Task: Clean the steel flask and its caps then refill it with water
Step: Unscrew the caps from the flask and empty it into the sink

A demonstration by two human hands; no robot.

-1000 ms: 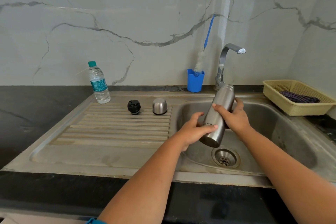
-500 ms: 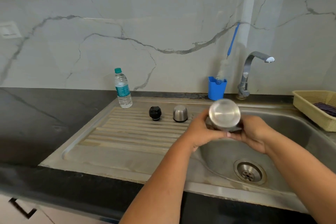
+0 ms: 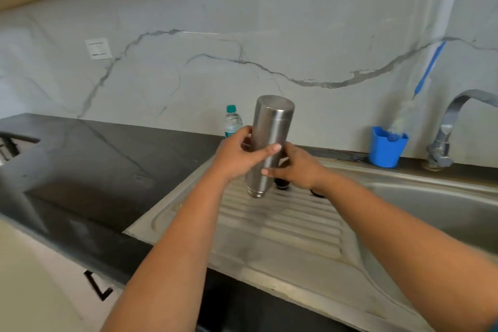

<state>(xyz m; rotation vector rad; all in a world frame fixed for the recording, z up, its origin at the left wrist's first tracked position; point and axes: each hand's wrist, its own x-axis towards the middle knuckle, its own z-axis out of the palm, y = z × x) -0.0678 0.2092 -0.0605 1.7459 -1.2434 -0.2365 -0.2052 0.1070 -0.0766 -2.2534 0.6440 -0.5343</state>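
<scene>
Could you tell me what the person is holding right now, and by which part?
Both hands hold the steel flask upside down, mouth toward the drainboard: the left hand wraps its mid-body, and the right hand takes its grip just lower down.

My forearms are bare to the frame's lower edge; my left hand [image 3: 237, 155] and right hand [image 3: 299, 167] wear no rings.

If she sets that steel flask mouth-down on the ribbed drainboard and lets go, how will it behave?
The tall cylindrical steel flask, held inverted by the left hand and right hand, looks rigid. It is probably tippy: its narrow threaded mouth would stand on the ribbed steel drainboard. Its smooth surface may be slippery if wet.
</scene>
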